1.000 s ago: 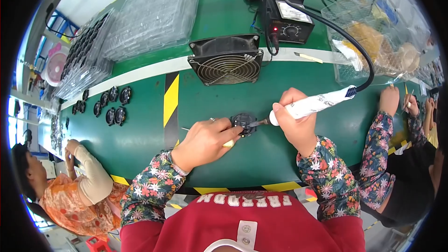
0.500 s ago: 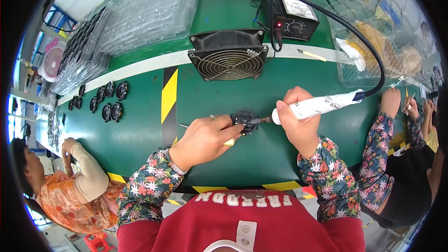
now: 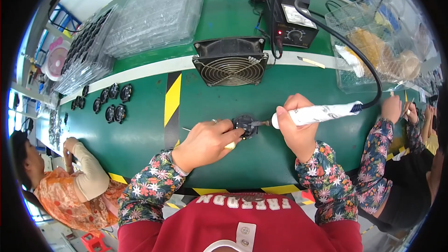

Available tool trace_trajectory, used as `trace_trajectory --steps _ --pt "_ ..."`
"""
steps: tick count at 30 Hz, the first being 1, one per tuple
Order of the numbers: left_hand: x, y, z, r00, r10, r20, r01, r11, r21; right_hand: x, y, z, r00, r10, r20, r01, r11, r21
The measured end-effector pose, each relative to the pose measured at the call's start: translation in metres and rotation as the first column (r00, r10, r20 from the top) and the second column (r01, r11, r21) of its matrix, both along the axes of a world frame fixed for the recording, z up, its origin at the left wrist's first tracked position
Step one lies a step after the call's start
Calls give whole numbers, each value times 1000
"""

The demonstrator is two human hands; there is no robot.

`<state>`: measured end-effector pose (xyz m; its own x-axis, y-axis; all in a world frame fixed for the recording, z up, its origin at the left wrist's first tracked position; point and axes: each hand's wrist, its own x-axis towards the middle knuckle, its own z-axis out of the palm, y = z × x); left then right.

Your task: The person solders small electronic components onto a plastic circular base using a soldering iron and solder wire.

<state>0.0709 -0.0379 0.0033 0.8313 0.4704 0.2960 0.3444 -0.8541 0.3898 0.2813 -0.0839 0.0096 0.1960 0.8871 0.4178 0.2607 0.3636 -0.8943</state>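
My right hand (image 3: 297, 128) grips a soldering iron (image 3: 322, 114) by its white-wrapped handle. The iron's tip meets, or nearly meets, a round black plastic part (image 3: 246, 126) lying on the green bench. From the left, my left hand (image 3: 205, 143) pinches this part's edge, fingertips covering some of it. A slim tool with a pale yellow end (image 3: 230, 145) is tucked in the same hand, its thin metal point sticking out beyond the knuckles. What kind of tool it is stays hidden by the fingers. Small details inside the round part are too fine to make out.
A black fan (image 3: 231, 63) stands just beyond the work. Behind it sit a soldering station (image 3: 294, 25), whose cable loops over the right side, and a knife (image 3: 311, 62). Several black parts (image 3: 112, 102) and clear trays (image 3: 154, 16) lie left; a clear bin (image 3: 345, 77) is right. Co-workers sit both sides.
The whole view has shifted slightly. Both hands keep their grips, and the soldering iron stays at the round black part, with its handle lying a little flatter.
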Motion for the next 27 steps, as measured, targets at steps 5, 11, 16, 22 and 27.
trace_trajectory --steps 5,11,16,22,27 --pt "3 3 -7 998 -48 50 46 998 45 5 -1 4 993 -77 -90 91 981 169" --pt "76 -33 -14 952 -261 157 268 963 -21 17 -1 11 958 -151 -244 212 946 245" --pt "46 -20 -3 973 -209 95 200 975 97 15 0 6 961 -137 -242 192 957 218" --pt "-79 64 10 554 816 165 -808 479 341 8 -3 6 974 -150 -168 179 969 171" --pt "-154 88 -4 289 957 37 -878 249 409 3 -4 4 994 -80 -70 93 976 196"
